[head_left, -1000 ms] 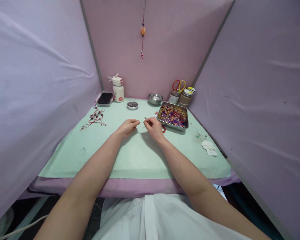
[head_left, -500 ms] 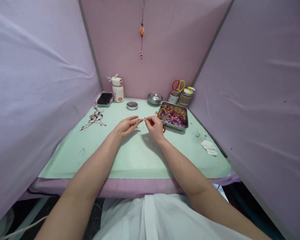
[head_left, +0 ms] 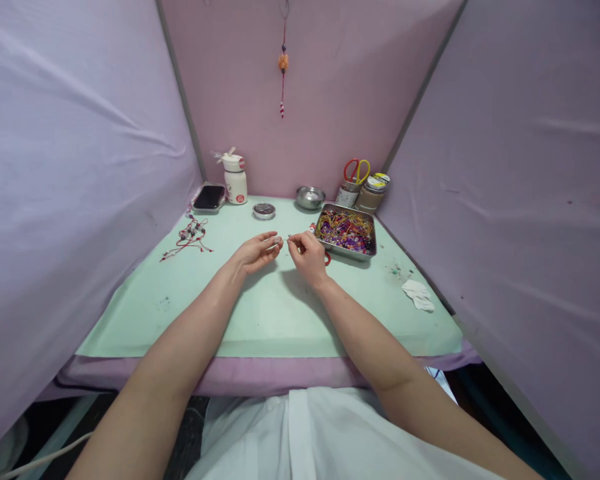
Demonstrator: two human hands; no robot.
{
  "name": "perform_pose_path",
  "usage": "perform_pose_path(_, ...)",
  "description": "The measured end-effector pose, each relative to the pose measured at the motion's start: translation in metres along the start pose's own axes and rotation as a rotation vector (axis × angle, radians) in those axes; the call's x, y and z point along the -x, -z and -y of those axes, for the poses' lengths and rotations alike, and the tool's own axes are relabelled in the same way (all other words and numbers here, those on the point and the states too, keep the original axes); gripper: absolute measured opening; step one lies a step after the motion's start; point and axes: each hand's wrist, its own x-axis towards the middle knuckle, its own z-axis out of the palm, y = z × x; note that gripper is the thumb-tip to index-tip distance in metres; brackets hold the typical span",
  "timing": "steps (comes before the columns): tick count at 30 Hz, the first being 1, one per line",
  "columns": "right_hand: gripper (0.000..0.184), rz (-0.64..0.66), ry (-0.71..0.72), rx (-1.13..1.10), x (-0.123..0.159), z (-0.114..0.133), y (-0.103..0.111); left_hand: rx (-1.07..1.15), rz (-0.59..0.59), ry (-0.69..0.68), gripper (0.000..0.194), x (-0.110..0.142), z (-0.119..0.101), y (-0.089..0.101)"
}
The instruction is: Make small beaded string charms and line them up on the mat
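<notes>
Head view, single entry.
Left hand [head_left: 257, 253]: palm turned partly up, thumb and fingers loosely parted; pale specks at the fingertips, too small to identify; cannot tell whether they are gripped.
Right hand [head_left: 306, 257]: thumb and forefinger pinched together on a slim dark-tipped piece [head_left: 289, 237], its tip projecting toward the left fingertips, just beside them.
Immediately right of the pinch: rectangular steel tray [head_left: 351, 255] of multicoloured beads and cords [head_left: 347, 231]; a red loop [head_left: 329, 259] partly hidden by the right hand.
Beyond the grip: steel bowl [head_left: 310, 199]; shallow round container [head_left: 264, 216], dark contents.
Beyond, right: labelled jar [head_left: 347, 197] with red and yellow loop handles standing in it; lidded jar [head_left: 371, 200] beside it.
Beyond, left: white bottle [head_left: 236, 189]; black-screened phone [head_left: 211, 197]; nearer, red beaded cords [head_left: 192, 231].
Right, nearer the wearer: crumpled white cloth [head_left: 419, 295].
Beneath all: mint-green table cover [head_left: 280, 320].
High beyond: hanging ornament [head_left: 283, 63], orange centrepiece.
</notes>
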Motion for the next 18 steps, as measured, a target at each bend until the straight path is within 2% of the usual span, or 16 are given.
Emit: perform_pose_path(18,0.012,0.009,-0.004,-0.001,0.0001,0.0001,-0.0001,-0.034,0.007,-0.069,0.028,-0.0018,0.0016,0.0024)
